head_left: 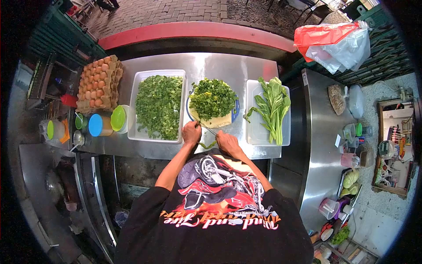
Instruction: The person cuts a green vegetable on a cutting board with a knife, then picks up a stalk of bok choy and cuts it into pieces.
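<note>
Chopped greens [214, 94] are heaped on a round board [220, 121] with a blue rim, at the middle of the steel counter. Below the board's left edge, my left hand [192, 133] is closed, with a thin dark end at its fingertips. My right hand [227, 143] is closed at the near edge, around what looks like a knife handle; the thin blade [208, 129] points toward my left hand. A green leaf piece [207, 145] hangs between the hands. What my left fingers pinch is too small to name.
Left of the board is a white tray [159, 108] of chopped greens; right is a tray [255, 140] with whole leafy greens [272, 110]. Stacked eggs [97, 83] and lidded tubs [100, 125] stand farther left. Plastic bags [336, 44] hang at the upper right.
</note>
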### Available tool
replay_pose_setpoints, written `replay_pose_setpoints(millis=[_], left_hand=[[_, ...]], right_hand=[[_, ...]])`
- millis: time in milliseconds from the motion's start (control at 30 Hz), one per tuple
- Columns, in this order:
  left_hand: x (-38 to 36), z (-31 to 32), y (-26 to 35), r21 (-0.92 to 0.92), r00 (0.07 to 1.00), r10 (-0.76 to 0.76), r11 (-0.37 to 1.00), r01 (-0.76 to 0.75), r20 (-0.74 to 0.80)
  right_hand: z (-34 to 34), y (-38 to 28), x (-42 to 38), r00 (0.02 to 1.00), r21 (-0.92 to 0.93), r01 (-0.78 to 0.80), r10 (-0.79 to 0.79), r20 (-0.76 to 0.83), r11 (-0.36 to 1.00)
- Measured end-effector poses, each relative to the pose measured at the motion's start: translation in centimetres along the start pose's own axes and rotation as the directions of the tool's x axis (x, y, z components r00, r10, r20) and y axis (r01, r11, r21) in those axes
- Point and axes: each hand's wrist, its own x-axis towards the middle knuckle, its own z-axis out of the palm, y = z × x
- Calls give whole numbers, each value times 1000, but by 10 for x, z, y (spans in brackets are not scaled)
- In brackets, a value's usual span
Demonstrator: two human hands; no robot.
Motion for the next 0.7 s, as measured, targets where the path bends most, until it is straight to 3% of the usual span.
replay_pose_setpoints(millis=[233,300,700], left_hand=[[0,9,-7,-58,999,16,998,-18,-39],[3,9,-8,-129,999,-51,990,53,19],[0,-3,-2,-106,1000,-21,994,21,6]], right_hand=[[-9,-9,-1,1000,-32,22,-22,-2,999],[-11,-9,-2,1000,-30,8,-7,18,1000],[25,4,23,1000,16,-19,19,9,1000]])
